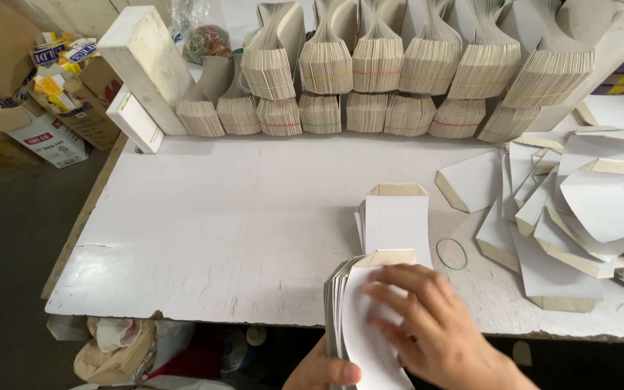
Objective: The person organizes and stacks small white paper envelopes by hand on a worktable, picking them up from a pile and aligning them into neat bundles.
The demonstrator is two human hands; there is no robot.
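Note:
My left hand (323, 370) grips the lower edge of a stack of white folded paper sleeves (359, 318) at the table's near edge, thumb on top. My right hand (431, 325) lies flat over the top sheet of that stack, fingers spread and pressing it. Just beyond the held stack, a second small pile of the same white sleeves (397, 217) lies flat on the table. A green rubber band (451, 254) rests on the table right of that pile.
Loose white sleeves (579, 209) are scattered over the right of the white table (240, 217). Banded bundles of sleeves (377, 65) stand in rows along the back. A white block (144, 61) leans at back left. Cardboard boxes (45, 108) sit on the floor at left.

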